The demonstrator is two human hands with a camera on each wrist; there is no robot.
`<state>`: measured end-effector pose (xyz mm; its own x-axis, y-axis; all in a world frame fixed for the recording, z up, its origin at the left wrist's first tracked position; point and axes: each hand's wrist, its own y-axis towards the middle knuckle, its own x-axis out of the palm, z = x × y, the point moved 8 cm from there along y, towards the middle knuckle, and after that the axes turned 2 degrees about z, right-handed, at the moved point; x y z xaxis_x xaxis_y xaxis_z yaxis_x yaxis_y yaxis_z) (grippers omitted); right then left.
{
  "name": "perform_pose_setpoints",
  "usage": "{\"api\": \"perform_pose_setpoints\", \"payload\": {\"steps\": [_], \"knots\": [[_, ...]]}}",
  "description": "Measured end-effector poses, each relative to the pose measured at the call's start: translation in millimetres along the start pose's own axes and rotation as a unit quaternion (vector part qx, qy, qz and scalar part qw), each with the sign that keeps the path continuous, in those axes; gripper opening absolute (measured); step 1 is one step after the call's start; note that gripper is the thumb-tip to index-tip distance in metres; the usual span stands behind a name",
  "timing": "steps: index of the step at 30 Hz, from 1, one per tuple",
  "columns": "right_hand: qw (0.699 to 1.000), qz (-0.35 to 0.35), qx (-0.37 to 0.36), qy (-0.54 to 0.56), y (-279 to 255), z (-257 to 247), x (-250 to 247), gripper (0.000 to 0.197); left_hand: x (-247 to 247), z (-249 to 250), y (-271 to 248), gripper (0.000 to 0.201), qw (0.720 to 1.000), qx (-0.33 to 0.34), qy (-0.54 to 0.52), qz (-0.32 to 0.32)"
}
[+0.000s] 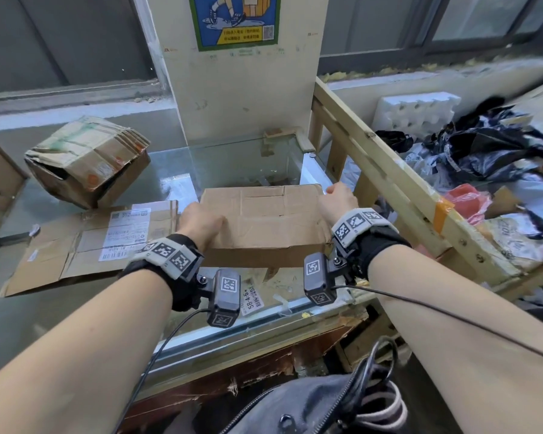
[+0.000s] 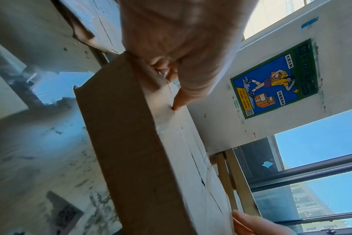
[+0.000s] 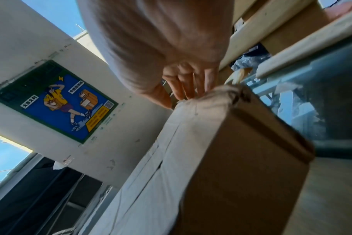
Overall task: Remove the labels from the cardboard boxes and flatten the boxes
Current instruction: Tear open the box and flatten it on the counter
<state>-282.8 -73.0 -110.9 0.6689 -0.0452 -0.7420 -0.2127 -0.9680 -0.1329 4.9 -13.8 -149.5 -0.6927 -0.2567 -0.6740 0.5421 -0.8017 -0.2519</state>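
A closed brown cardboard box (image 1: 264,220) lies on the glass table top (image 1: 226,164) in front of me, its top face creased and without a visible label. My left hand (image 1: 201,219) grips its left end; in the left wrist view the thumb (image 2: 177,105) presses on the top face of the box (image 2: 131,143) and the fingers curl over the end. My right hand (image 1: 336,198) holds the far right corner, and in the right wrist view its fingers (image 3: 189,89) reach down over the edge of the box (image 3: 231,151).
A flattened cardboard sheet (image 1: 44,270) with white shipping labels (image 1: 126,236) lies to the left. A crushed box (image 1: 88,161) sits behind it. A wooden rack (image 1: 389,183) holding plastic bags (image 1: 483,151) stands close on the right. A sticker (image 1: 251,299) lies on the glass near the front edge.
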Motion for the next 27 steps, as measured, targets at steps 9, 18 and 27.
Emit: {"api": "perform_pose_setpoints", "payload": {"steps": [9,18,27], "knots": [[0.998,0.008,0.011,0.061,-7,-16,8,0.037,-22,-5,-9,0.063,0.986,0.028,-0.153,0.06],[0.994,0.071,0.02,0.082,-2,-12,-15,0.037,-31,9,-12,0.071,0.975,0.104,-0.194,0.039],[0.979,0.061,-0.031,0.193,-2,-27,-23,0.046,-35,13,-8,0.036,0.986,0.106,-0.121,0.054]]}}
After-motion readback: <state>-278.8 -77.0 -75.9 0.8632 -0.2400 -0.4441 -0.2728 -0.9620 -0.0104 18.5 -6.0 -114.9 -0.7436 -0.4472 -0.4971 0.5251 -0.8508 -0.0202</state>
